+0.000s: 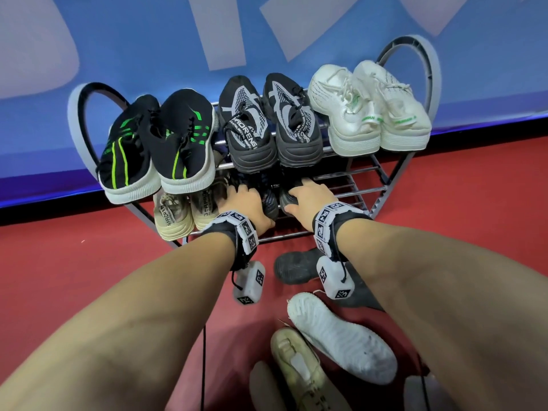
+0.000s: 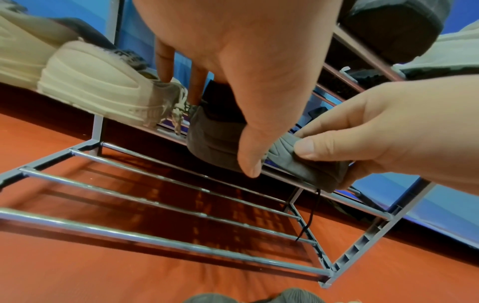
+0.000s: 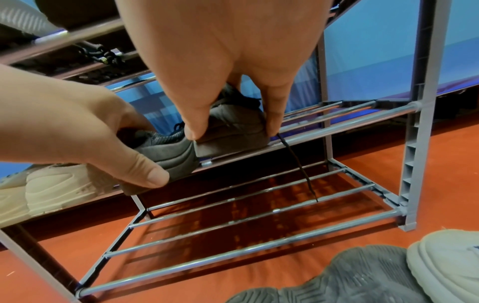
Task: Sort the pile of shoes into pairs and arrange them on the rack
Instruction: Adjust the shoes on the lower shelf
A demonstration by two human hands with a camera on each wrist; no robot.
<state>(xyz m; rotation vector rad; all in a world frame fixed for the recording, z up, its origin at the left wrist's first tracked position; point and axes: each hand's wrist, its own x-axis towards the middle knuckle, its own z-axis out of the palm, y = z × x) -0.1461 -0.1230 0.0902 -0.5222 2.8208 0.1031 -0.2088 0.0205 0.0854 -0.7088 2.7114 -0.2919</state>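
Both hands gripped a dark shoe each: left hand [image 1: 247, 203], right hand [image 1: 308, 197]. I'd have nudged the heels level on the middle shelf [image 1: 350, 185], right at 3 o'clock of the beige pair [image 1: 184, 212].

Under you spreads a red floor [image 1: 89, 277]. Behind everything rises a blue wall [image 1: 148, 40] with pale grey shapes [image 1: 216, 31] on it, and a black skirting strip [image 1: 59, 212] runs where it meets the floor.
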